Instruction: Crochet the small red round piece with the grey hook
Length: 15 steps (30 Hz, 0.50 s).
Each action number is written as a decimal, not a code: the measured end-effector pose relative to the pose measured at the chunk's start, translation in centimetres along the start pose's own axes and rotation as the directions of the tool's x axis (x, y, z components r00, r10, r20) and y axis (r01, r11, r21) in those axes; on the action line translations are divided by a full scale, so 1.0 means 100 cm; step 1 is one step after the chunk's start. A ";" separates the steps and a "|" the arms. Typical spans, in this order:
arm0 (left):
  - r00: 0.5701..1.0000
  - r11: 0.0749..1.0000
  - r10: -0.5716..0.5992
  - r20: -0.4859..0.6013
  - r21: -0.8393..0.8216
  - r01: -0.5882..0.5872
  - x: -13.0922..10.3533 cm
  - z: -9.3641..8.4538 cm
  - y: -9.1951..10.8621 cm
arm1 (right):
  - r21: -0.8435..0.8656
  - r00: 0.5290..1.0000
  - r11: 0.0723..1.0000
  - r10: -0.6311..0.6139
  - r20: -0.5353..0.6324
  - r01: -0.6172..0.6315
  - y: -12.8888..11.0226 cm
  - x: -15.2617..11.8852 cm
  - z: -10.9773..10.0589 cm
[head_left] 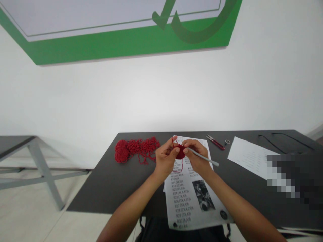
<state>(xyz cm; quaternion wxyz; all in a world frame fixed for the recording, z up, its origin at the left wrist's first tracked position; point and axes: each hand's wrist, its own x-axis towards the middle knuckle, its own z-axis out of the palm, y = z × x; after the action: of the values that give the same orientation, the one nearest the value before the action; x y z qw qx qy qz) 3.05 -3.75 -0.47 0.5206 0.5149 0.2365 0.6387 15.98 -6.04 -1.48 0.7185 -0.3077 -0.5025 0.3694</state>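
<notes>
Because the yarn (144, 146) lies in a loose tangle beside its ball (121, 152), it could knot there and pull sharply at the left hand (166, 156), unevenly tightening stitches. That hand pinches the red piece (180, 153), held up over the sheet (180, 198); the right hand (198, 153) pinches the hook (205, 158), its thumb against the piece. Whether the hook's tip is securely looped is hard to tell; if not, a stitch could slip.

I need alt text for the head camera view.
The left hand and right hand hold a red yarn piece over a printed sheet and dark table; the right also holds a grey tool. Tangled yarn lies to the left, snips to the right.
</notes>
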 end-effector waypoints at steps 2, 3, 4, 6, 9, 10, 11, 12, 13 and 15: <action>1.000 1.000 -0.009 -0.029 0.012 0.009 0.001 0.000 0.001 | -0.188 0.992 0.975 -0.125 -0.025 0.118 -0.003 -0.002 0.000; 0.999 1.000 -0.019 -0.040 0.017 0.020 0.001 0.000 0.001 | -0.278 0.982 0.945 -0.188 -0.028 0.173 -0.004 -0.003 0.000; 0.998 0.999 -0.033 -0.047 0.021 0.034 0.001 0.000 0.001 | -0.351 0.970 0.911 -0.241 -0.023 0.218 -0.005 -0.004 0.001; 0.997 0.998 -0.060 -0.051 0.027 0.061 0.001 0.000 0.001 | -0.433 0.950 0.859 -0.311 -0.017 0.274 -0.007 -0.006 0.001; 0.996 0.997 -0.076 -0.040 0.027 0.077 0.001 0.000 0.001 | -0.423 0.956 0.871 -0.293 -0.037 0.250 -0.010 -0.006 0.001; 0.997 0.997 -0.070 -0.035 0.025 0.071 0.002 0.000 0.001 | -0.398 0.962 0.889 -0.268 -0.051 0.227 -0.010 -0.005 0.001; 0.998 0.998 -0.062 -0.030 0.025 0.063 0.002 0.001 0.001 | -0.368 0.970 0.909 -0.235 -0.070 0.194 -0.011 -0.005 0.001; 0.998 0.998 -0.054 -0.025 0.028 0.055 0.002 0.001 0.000 | -0.332 0.975 0.930 -0.199 -0.095 0.157 -0.010 -0.003 0.002; 0.999 0.998 -0.045 -0.020 0.032 0.046 0.003 0.001 0.000 | -0.293 0.978 0.948 -0.164 -0.126 0.121 -0.010 -0.002 0.002; 0.999 0.998 -0.036 -0.008 0.046 0.036 0.003 0.001 -0.001 | -0.217 0.979 0.974 -0.100 -0.178 0.060 -0.009 -0.001 0.002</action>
<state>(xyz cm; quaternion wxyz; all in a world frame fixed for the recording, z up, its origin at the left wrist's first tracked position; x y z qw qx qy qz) 3.23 -3.46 -0.42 0.5192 0.5203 0.2620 0.6253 15.99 -6.57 -0.73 0.7405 -0.3946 -0.4809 0.2542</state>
